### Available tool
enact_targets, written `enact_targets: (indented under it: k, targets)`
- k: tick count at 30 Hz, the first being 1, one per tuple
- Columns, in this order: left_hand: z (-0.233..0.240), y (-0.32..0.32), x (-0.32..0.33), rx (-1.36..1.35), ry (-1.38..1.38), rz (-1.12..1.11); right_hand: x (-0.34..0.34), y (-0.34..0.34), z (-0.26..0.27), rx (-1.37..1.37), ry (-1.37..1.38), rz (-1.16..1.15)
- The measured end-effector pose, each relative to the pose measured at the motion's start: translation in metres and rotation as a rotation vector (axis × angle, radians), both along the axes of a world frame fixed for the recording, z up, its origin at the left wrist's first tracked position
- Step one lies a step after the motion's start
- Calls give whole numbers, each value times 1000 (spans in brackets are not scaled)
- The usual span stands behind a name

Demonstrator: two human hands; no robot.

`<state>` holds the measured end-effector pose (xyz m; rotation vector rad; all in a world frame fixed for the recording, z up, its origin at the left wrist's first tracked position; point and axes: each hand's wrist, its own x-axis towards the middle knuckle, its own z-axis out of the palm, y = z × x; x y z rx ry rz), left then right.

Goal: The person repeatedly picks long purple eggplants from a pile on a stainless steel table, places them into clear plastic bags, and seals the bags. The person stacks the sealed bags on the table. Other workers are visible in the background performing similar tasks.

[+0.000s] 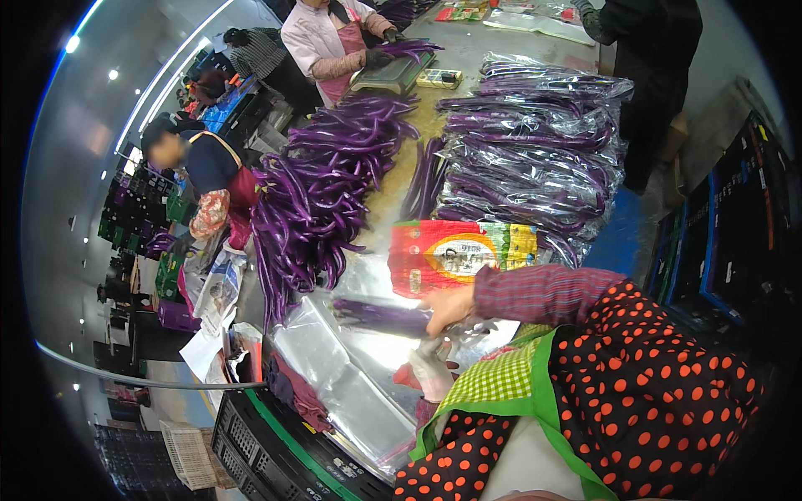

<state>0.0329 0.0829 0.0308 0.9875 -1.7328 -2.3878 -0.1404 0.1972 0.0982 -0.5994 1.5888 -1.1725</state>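
My right hand (448, 307), bare below a plaid sleeve, grips the near end of a blurred bundle of long purple eggplants (382, 316), with clear plastic around it. Just below, my left hand (429, 372) wears a white and red glove; its fingers are at the bundle's near end, their hold unclear. Flat clear plastic bags (341, 369) lie beside the bundle. A red printed sack (410, 257) lies beyond my right hand. Past it are a few loose eggplants (425, 178) and a stack of bagged eggplants (526, 163). A large pile of loose eggplants (313, 194) lies to the left.
A co-worker (332, 50) handles eggplants on a scale (391, 75) at the table's far side. Another bends at the left (213, 169); a third in dark clothes stands upper right (651, 75). A black crate (282, 438) borders the table below, and stacked dark crates (727, 232) stand right.
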Motion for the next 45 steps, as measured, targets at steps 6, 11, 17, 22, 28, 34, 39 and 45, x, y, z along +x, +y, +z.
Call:
enact_targets:
  k: [6, 11, 17, 22, 28, 34, 39, 45]
  targets:
    - [-5, 1, -40, -329, -131, -155, -39, 107, 85, -14, 434, -26]
    - [-41, 14, -98, -1130, 446, -532, -71, 193, 125, -103, 1092, -162]
    - [-64, 20, -119, -1494, 344, -794, -96, 254, 59, 831, 1579, -61]
    - [-70, -5, -77, -1470, 189, -636, -98, 271, 24, 914, 1434, -104]
    - [-75, -52, -6, -1549, 40, -384, -99, 253, 54, 1024, 1319, 47]
    - [-86, -61, 10, -1494, 82, -234, -111, 172, 35, 348, 1318, -327]
    - [-91, -63, -4, -1466, 54, -144, -170, 72, -25, -11, 582, -757]
    - [-90, -63, -7, -1459, 32, -96, -288, -2, -81, 433, 549, -899]
